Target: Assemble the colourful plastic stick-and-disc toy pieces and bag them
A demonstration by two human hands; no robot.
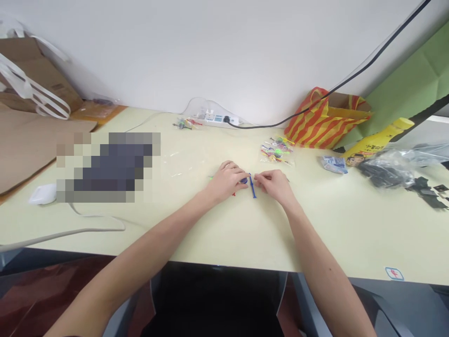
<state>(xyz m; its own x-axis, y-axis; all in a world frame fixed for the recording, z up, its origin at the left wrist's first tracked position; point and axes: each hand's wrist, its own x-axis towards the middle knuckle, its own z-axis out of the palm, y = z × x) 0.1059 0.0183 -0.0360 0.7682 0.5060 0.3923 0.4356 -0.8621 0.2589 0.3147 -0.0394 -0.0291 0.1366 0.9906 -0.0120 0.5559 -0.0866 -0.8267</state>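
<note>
- Pale table (pixel 140 220) runs along a white wall; at its far left stand brown paper bags (pixel 31 84), with a small white case (pixel 42 193) nearer the front edge.
- Left hand (pixel 226 180) rests on the table at the middle, its grip curled shut on a small dark-blue piece (pixel 243 180).
- Blue stick (pixel 252 188) lies flat between the two hands, just beside the dark-blue piece, apparently loose.
- Right hand (pixel 275 183) has its grip pinched closed near the stick's far end; whether it holds anything cannot be told.
- The fitting of pieces looks early: only these few are out, while the clear bag of coloured pieces (pixel 277 152) lies behind, near a striped bag (pixel 322 121).
</note>
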